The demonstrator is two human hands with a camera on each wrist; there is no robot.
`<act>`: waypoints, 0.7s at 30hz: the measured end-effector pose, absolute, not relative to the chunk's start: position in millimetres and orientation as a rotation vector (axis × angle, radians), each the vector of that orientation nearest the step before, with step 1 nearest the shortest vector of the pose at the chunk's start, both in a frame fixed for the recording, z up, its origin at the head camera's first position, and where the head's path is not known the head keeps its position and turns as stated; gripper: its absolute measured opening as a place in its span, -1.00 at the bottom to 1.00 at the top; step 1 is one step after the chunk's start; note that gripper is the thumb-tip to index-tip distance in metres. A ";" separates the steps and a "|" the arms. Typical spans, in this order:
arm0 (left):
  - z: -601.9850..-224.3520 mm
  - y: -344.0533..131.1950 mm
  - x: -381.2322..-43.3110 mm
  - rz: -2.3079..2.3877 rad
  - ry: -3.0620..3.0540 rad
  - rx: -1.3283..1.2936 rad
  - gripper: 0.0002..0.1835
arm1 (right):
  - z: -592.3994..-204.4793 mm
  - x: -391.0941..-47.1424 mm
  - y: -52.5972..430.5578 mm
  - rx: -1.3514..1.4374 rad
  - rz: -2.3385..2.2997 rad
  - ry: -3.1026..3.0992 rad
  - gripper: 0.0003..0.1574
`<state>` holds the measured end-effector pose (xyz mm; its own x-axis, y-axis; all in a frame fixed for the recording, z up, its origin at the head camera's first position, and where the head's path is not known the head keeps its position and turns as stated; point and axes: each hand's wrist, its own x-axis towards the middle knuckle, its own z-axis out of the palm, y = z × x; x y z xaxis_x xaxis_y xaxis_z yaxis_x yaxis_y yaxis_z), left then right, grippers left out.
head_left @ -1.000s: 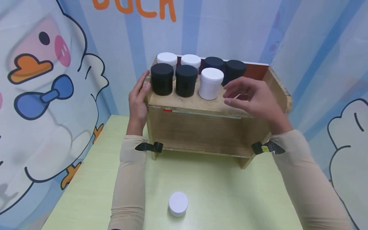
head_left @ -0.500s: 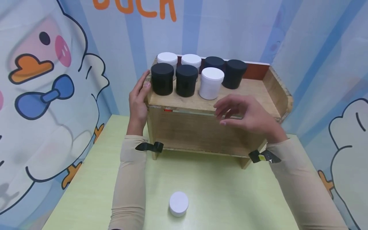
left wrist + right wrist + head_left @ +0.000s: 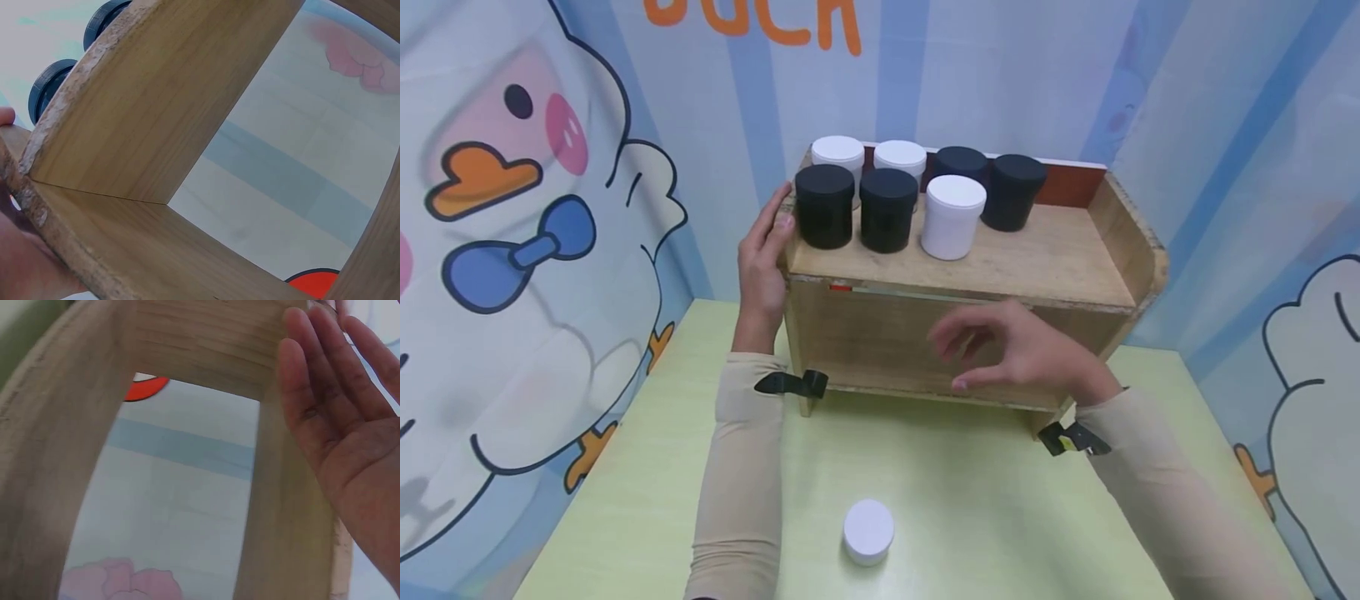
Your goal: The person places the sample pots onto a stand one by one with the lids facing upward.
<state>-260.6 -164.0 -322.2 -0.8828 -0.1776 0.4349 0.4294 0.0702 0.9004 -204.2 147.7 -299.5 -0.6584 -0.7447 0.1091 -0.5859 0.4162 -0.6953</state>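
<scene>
A small wooden shelf [image 3: 880, 268] stands on the table, with black and white lidded jars on its top board. My left hand [image 3: 762, 279] holds the shelf's left side, thumb near the top front corner. In front sit two black jars [image 3: 824, 208] and a white jar [image 3: 952, 218]; behind them are two white jars [image 3: 837, 152] and two more black ones [image 3: 1013, 193]. My right hand [image 3: 1011, 350] hovers before the lower compartment, holding nothing, fingers loosely bent and thumb apart. The right wrist view shows its palm and fingers [image 3: 331, 381] beside the frame.
A lone white jar [image 3: 868, 531] stands on the pale green table [image 3: 970, 517], near the front. The shelf's raised right side panel [image 3: 1127, 237] bounds the top board. A curtain with duck prints [image 3: 1000, 75] hangs behind and at both sides.
My right hand has moved down and left, from beside the white front jar to before the lower compartment. My left hand and the jars stay put.
</scene>
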 end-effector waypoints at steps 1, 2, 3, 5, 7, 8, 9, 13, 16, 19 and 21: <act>-322.2 -164.0 -260.6 -1.863 -1.923 -0.248 -0.48 | -303.0 -203.9 146.7 -1.173 -1.058 2.441 -0.40; -322.1 -164.1 -260.7 -1.862 -1.923 -0.247 -0.48 | -306.5 -203.6 145.5 -1.173 -1.051 2.427 -0.39; -322.1 -164.0 -260.7 -1.864 -1.921 -0.248 -0.48 | -310.5 -203.4 144.4 -1.180 -1.043 2.414 -0.39; -322.1 -163.7 -260.8 -1.871 -1.916 -0.249 -0.48 | -318.2 -202.8 142.0 -1.196 -1.025 2.396 -0.37; -322.7 -163.2 -260.9 -1.872 -1.916 -0.249 -0.48 | -327.1 -202.6 139.7 -1.226 -1.009 2.370 -0.37; -323.0 -162.9 -261.0 -1.874 -1.916 -0.251 -0.48 | -331.4 -202.0 138.6 -1.237 -1.005 2.354 -0.36; -323.3 -162.6 -260.9 -1.876 -1.917 -0.251 -0.48 | -335.7 -201.5 137.7 -1.247 -0.999 2.339 -0.36; -323.4 -162.4 -260.4 -1.876 -1.925 -0.248 -0.48 | -349.1 -198.0 133.2 -1.216 -0.992 2.301 -0.36; -322.3 -162.9 -260.5 -1.870 -1.928 -0.241 -0.47 | -356.2 -195.7 129.1 -1.183 -0.989 2.285 -0.36; -321.6 -163.6 -261.3 -1.867 -1.928 -0.234 -0.46 | -363.1 -193.7 124.3 -1.189 -0.976 2.264 -0.36; -321.3 -163.7 -261.2 -1.868 -1.925 -0.236 -0.46 | -368.6 -192.3 121.4 -1.206 -0.968 2.252 -0.36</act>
<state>-261.2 -163.7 -321.3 -0.8863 -0.1818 0.4259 0.4202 0.0707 0.9047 -192.3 121.4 -368.6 -0.5435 -0.8389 -0.0290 -0.5564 0.3859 -0.7358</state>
